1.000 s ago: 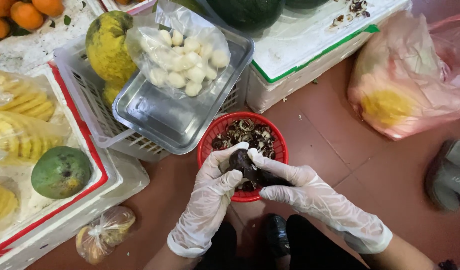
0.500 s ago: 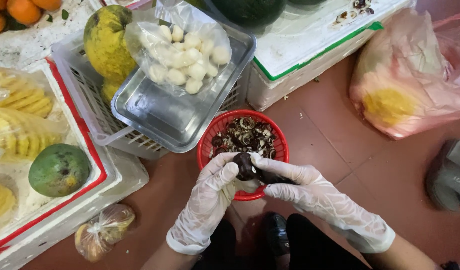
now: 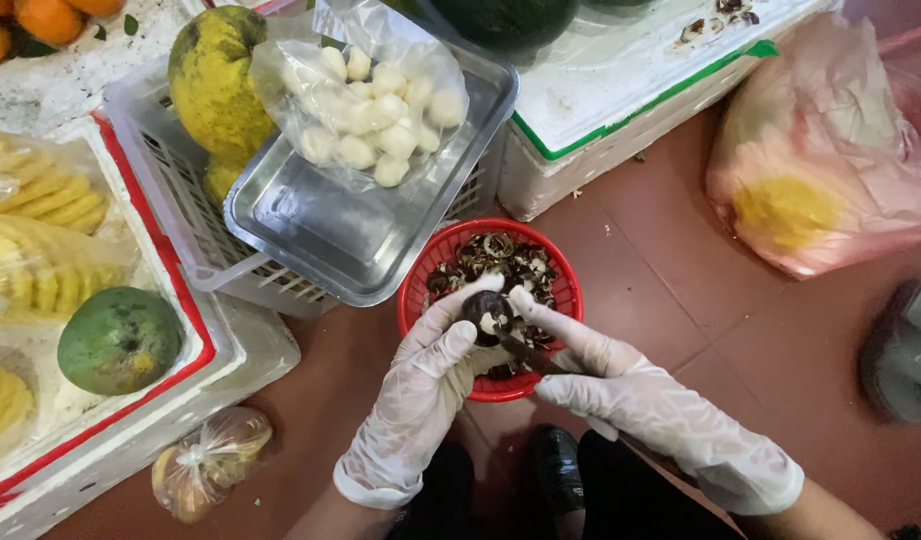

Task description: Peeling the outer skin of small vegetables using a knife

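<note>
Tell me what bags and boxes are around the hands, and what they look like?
Clear bag: in the steel tray, full of peeled white fruit pieces.
Small tied bag: on the floor at lower left, clear, yellowish contents.
Pink bag: on the floor at right, something yellow inside.
White foam box: top centre, green-edged.
No labels, signs or screens visible.

We see the bowl [image 3: 420, 290] on the floor [image 3: 740, 330], the tray [image 3: 320, 235] far-left of it on a crate [image 3: 170, 215], a bag [image 3: 365, 95] in the tray.
</note>
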